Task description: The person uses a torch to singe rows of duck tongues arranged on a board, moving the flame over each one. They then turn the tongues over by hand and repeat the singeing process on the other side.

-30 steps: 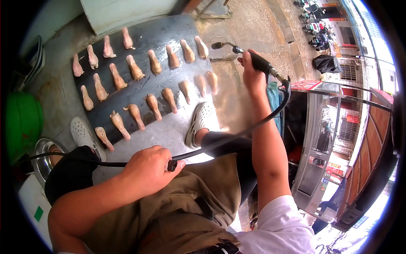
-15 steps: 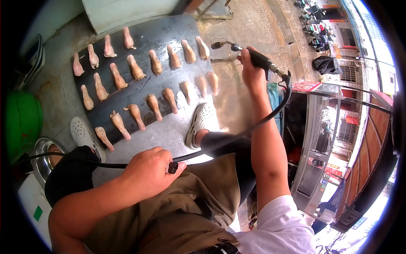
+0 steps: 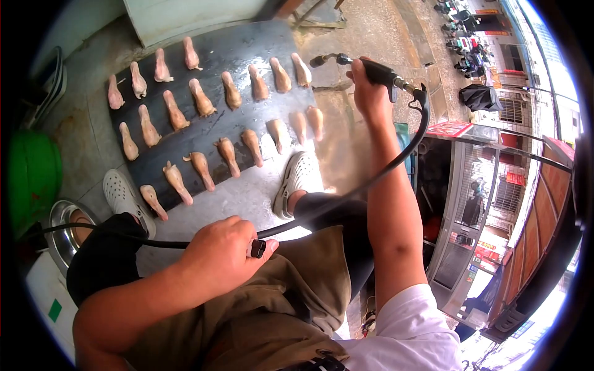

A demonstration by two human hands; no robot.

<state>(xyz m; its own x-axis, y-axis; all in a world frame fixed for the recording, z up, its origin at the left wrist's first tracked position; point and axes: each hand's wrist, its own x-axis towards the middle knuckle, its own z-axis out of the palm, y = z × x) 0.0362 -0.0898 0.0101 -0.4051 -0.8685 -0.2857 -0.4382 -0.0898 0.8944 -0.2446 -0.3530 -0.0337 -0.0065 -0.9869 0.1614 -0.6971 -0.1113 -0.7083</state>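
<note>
At the upper right, my right hand (image 3: 373, 93) is wrapped round the dark handle of a blowtorch (image 3: 378, 73), its nozzle pointing left past the board's right edge. A black hose (image 3: 396, 162) curves from the torch down across my lap to my left hand (image 3: 224, 248), which is closed round the hose and a small black-ended object (image 3: 257, 248). In front of me lies a dark board (image 3: 216, 59) with several rows of pale and lightly browned poultry legs (image 3: 232, 91). Haze blurs the legs at the board's right edge. No flame is clearly visible.
My feet in light clogs (image 3: 299, 179) rest near the board's lower edge. A metal bowl (image 3: 59, 238) stands at the left, below a green container (image 3: 31, 179). A glazed cabinet (image 3: 470, 210) is at the right, with parked scooters (image 3: 467, 52) farther off.
The torch nozzle has shifted slightly right and up, and its handle has tilted a little. My left hand has barely moved, still closed. The board appears slightly farther right in view.
</note>
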